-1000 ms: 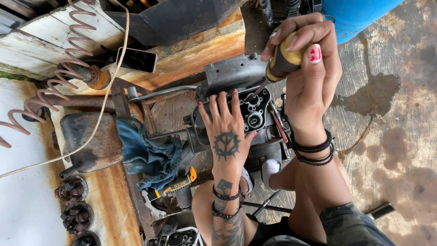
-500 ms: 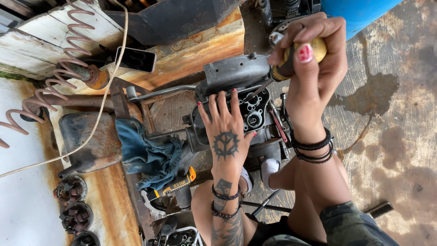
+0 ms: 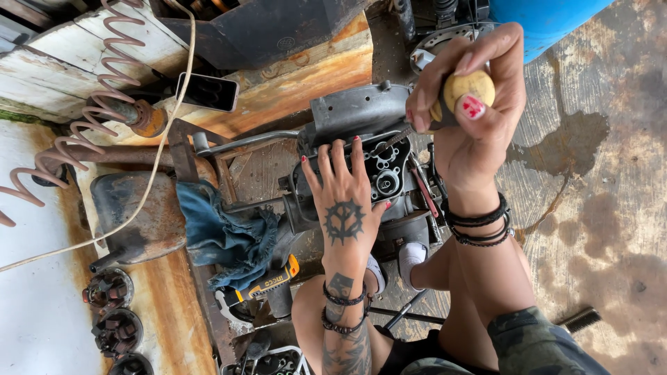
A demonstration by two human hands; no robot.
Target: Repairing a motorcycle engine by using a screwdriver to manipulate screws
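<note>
Your right hand (image 3: 472, 118) grips a yellow-handled screwdriver (image 3: 467, 90) tight; your left hand (image 3: 345, 198) lies flat, fingers spread, on the engine block (image 3: 361, 114). Blue rag (image 3: 222, 236) just left, coiled hose (image 3: 83, 139) beyond.

Our left hand (image 3: 345, 201) lies flat, palm down, fingers spread and pointing away from us, with dark bands on the wrist. Our right hand (image 3: 467, 118) is raised higher, fingers and thumb curled into a tight grip, black bracelets circling its wrist.
</note>
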